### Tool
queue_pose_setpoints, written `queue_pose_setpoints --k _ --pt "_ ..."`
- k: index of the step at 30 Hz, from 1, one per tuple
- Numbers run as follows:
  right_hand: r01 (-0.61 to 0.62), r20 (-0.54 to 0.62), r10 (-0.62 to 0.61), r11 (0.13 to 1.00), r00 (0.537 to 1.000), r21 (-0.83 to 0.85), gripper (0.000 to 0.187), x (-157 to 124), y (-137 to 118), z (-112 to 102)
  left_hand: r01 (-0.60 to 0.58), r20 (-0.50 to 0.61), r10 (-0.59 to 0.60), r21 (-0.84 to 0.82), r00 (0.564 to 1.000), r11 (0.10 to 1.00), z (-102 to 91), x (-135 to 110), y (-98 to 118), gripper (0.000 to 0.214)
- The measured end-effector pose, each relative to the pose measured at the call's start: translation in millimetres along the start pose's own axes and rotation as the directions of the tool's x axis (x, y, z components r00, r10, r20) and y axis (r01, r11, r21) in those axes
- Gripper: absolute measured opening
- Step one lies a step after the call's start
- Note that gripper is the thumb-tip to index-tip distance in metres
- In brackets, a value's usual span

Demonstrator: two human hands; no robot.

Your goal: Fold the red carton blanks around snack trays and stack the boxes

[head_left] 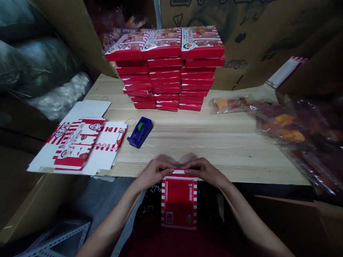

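Observation:
A red and white striped carton (178, 199) stands at the table's front edge, leaning toward me over my lap. My left hand (154, 172) and my right hand (201, 169) both grip its top edge, fingers curled and meeting in the middle. The fingertips are smeared by motion. A blue tape dispenser (140, 132) lies on the wooden table (218, 141) a little beyond my left hand.
Three tall stacks of closed red cartons (168, 70) stand at the back of the table. Flat unfolded cartons (79, 144) lie at the left. Clear bags of orange and red items (287, 125) are heaped at the right. Big cardboard boxes (255, 22) wall the back.

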State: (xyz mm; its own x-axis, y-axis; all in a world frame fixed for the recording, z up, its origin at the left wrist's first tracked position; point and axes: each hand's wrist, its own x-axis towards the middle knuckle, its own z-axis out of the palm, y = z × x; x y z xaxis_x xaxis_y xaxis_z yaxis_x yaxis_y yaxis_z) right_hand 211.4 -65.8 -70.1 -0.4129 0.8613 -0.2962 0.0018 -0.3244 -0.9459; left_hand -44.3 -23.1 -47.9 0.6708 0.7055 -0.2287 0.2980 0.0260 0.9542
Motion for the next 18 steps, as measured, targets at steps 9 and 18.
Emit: queue_pose_setpoints --k 9,18 --pt "0.103 -0.105 -0.114 0.989 0.988 -0.108 0.037 -24.7 0.2 25.4 -0.173 0.092 0.164 0.096 0.982 0.980 -8.0 -13.7 12.3 0.031" --pt "0.158 -0.076 -0.182 0.956 0.980 -0.247 0.038 -49.0 -4.3 29.2 -0.177 0.124 0.159 0.151 0.979 0.973 -11.8 -42.5 23.7 0.039"
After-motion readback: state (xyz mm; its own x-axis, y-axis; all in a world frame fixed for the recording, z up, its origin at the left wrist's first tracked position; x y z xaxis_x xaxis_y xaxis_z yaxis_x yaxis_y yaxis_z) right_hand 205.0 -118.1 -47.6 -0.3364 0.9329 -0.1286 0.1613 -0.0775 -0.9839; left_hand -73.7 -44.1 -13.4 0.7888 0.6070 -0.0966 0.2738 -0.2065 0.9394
